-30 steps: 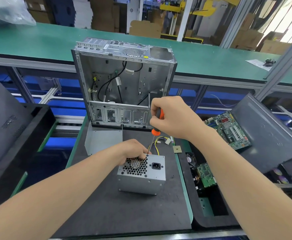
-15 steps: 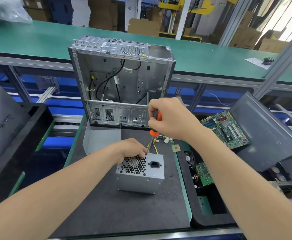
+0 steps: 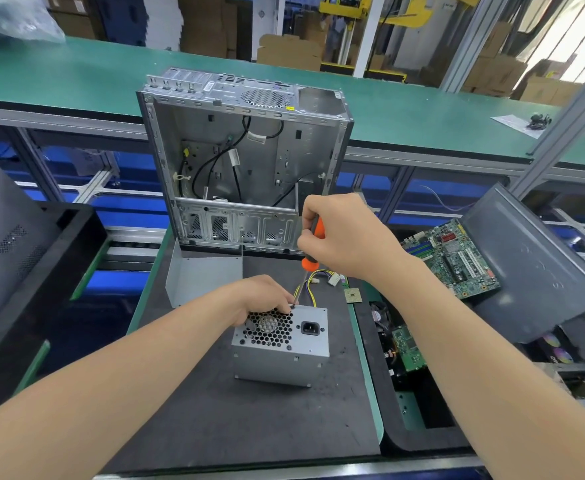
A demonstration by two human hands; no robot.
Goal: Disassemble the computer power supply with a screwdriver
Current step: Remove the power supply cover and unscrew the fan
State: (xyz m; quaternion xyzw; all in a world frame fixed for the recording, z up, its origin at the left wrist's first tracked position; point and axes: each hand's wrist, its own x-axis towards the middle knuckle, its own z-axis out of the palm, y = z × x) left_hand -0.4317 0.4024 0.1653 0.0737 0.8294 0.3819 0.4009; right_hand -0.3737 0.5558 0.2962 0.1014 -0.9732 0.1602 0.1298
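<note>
No text, brand or number can be read anywhere. The open computer case (image 3: 284, 161) carries a small white label (image 3: 209, 86) on its top panel, left of the round fan grille. A yellow sticker (image 3: 289, 107) sits on that panel's front edge, right of the grille. The print on both is too small to make out. Inside the case, white tags (image 3: 234, 157) wrap the black cables, their lettering blurred. The green motherboard (image 3: 457, 261), right of the case, bears markings too fine to read. The power supply (image 3: 280, 362), in front of the case, shows no legible marking.
</note>
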